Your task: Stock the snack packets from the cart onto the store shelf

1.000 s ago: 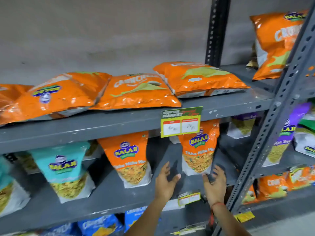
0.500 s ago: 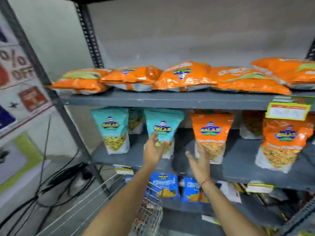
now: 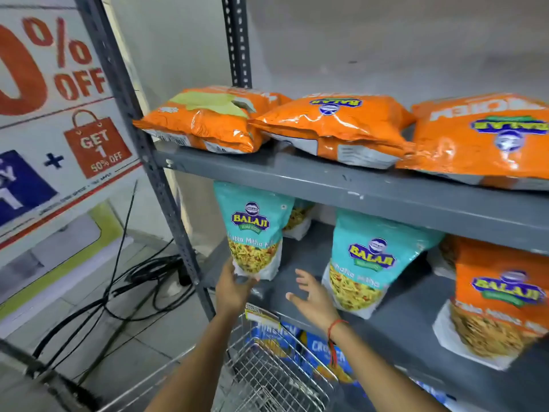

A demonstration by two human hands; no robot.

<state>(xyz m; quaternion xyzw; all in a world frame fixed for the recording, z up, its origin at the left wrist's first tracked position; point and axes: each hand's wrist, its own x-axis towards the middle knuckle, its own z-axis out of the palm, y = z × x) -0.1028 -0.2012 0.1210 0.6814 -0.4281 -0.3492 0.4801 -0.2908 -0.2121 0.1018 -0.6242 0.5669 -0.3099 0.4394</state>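
Note:
A teal snack packet (image 3: 254,230) stands upright at the left end of the grey middle shelf (image 3: 413,322). My left hand (image 3: 233,288) grips its bottom edge. My right hand (image 3: 315,297) hovers open just to the right, fingers spread, between that packet and a second teal packet (image 3: 367,263). An orange packet (image 3: 499,295) stands further right. Orange packets (image 3: 332,126) lie flat along the upper shelf (image 3: 356,185). The wire cart (image 3: 267,379) sits below my arms.
A grey perforated upright post (image 3: 166,185) frames the shelf's left side. Black cables (image 3: 118,292) trail over the tiled floor to the left. A discount poster (image 3: 53,114) hangs at far left. Blue packets (image 3: 320,352) lie on the bottom shelf behind the cart.
My view and both hands have shifted left along the shelf. My left hand moved from the second teal packet to the leftmost one and took hold of its bottom.

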